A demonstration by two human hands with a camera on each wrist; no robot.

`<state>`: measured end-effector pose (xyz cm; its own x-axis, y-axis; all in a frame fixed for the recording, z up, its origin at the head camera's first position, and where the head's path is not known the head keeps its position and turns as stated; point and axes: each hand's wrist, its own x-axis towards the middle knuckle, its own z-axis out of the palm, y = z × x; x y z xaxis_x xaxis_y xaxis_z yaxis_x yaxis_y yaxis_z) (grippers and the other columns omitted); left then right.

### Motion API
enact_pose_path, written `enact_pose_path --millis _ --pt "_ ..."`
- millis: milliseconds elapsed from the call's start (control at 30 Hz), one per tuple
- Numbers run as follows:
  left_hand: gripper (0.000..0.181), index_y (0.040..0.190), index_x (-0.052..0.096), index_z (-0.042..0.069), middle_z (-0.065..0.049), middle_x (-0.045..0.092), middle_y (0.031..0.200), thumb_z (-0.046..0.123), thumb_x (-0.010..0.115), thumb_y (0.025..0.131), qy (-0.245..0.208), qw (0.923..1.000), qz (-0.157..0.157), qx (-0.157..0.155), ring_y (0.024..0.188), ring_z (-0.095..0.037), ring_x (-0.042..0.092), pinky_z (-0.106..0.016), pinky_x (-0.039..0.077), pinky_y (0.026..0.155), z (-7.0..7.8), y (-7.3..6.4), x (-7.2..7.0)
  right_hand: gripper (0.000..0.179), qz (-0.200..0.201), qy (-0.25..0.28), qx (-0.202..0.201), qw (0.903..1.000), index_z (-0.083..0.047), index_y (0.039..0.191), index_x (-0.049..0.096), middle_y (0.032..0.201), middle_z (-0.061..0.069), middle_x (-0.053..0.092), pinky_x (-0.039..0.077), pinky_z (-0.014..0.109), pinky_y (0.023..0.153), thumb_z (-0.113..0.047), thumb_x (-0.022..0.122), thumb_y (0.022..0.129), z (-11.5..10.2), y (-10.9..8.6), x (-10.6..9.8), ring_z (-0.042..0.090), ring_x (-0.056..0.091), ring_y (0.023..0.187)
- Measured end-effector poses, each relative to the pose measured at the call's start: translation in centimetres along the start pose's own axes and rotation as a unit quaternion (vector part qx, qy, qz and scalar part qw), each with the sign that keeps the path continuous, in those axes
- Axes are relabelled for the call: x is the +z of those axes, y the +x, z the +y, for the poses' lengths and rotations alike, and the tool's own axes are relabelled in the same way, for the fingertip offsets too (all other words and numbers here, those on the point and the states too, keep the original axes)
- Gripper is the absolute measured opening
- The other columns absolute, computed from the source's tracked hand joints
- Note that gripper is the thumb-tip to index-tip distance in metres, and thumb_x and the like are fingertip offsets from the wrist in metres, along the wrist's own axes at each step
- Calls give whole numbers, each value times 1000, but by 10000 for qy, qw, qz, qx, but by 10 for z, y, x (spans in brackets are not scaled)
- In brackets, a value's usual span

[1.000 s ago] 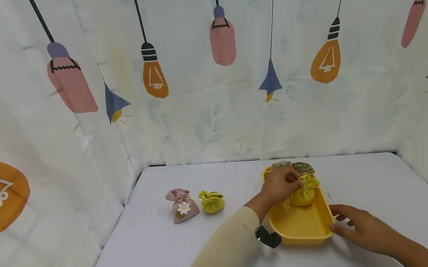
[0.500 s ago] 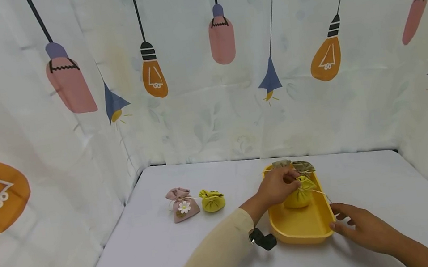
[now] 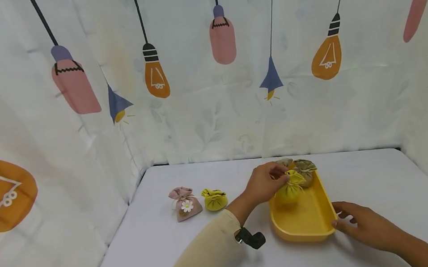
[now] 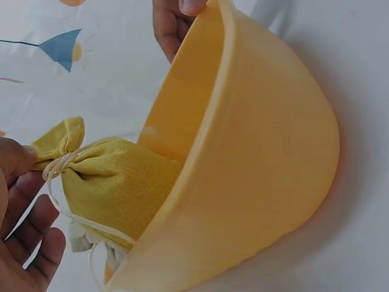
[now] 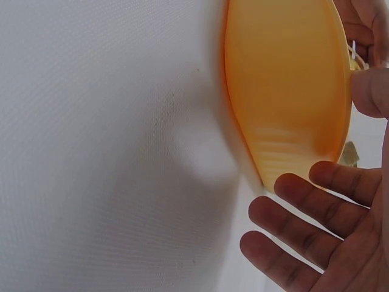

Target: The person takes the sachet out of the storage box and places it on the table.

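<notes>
My left hand (image 3: 263,183) pinches the gathered neck of a yellow-green drawstring pouch (image 3: 289,186) over the left part of a yellow plastic tub (image 3: 304,234). In the left wrist view, the pouch (image 4: 118,188) hangs beside the tub's rim, its cream cord dangling and its lower part hidden behind the wall. Two grey-green pouches, one (image 3: 305,168) plainer to see than the other, sit at the tub's far end. At the tub's right side rests my right hand (image 3: 366,226); in the right wrist view its thumb (image 5: 372,91) touches the rim and its fingers are extended.
On the white table (image 3: 133,261), to the left, lie a pink pouch (image 3: 188,203) with a white flower and another yellow-green pouch (image 3: 215,201). A curtain (image 3: 204,121) printed with lamps encloses the table's back and sides.
My left hand has drawn the yellow-green pouch leftward and up from the tub's middle toward its left edge. The right hand has stayed at the tub's right side.
</notes>
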<state>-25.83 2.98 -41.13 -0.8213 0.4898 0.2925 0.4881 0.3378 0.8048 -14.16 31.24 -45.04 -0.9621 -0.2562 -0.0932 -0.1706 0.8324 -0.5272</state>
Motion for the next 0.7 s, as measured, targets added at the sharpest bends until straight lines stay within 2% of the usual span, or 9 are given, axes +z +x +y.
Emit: enact_pose_path --millis 367,700 --pt "20 117 72 17 12 70 100 25 71 100 25 9994 294 193 89 -3 63 -25 53 79 0 -3 -24 71 55 8 -54 10000 0 141 55 133 10 63 56 36 82 -54 67 96 2 0 1 22 63 109" --pt "21 118 72 17 11 70 102 26 71 99 43 9986 416 311 89 -5 63 -25 54 75 9 -5 -41 70 87 -7 -131 9999 0 141 55 135 11 62 56 35 82 -54 65 97 3 -2 1 22 63 109"
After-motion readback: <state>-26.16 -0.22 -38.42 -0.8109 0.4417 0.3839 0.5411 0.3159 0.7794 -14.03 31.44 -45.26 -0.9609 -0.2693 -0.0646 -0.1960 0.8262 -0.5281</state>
